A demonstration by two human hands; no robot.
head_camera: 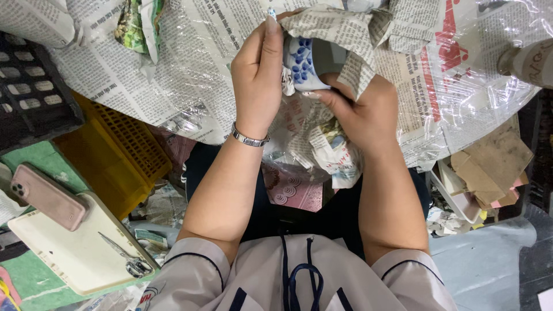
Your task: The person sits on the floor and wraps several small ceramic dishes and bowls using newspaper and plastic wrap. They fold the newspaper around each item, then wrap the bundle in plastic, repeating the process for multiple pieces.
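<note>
- Nearest to the wearer hang two dark blue drawstring cords (299, 270) over a pale grey top with navy trim.
- Off to the left lies a cream rectangular plastic tray (69, 253); in it, one pair of small metal scissors (124, 254), and across its far corner one smartphone in a dusty-pink case (49, 196), camera side up.
- Beyond that tray sit two crates — a yellow perforated plastic crate (115, 152) and, further left, a black slotted plastic crate (29, 92) — both partly covered by paper.
- On the right, a shallow white tray holds a loose pile of brown cardboard scraps (492, 167).
- Between the forearms, in the lap, is a crumpled wad of newspaper (322, 150) that blocks what is under it.
- The left hand (259, 80), with one silver link bracelet (249, 139) at the wrist, is closed against the side of the white ceramic cup painted with blue flowers (302, 63), fingers pointing away.
- The right hand (360, 112) grips the cup from below and holds a torn strip of printed newspaper (334, 29) that drapes over the cup's top and right side, so only part of the cup shows.
- Furthest off, flat newspaper sheets under clear plastic film (190, 69) cover the work surface.
</note>
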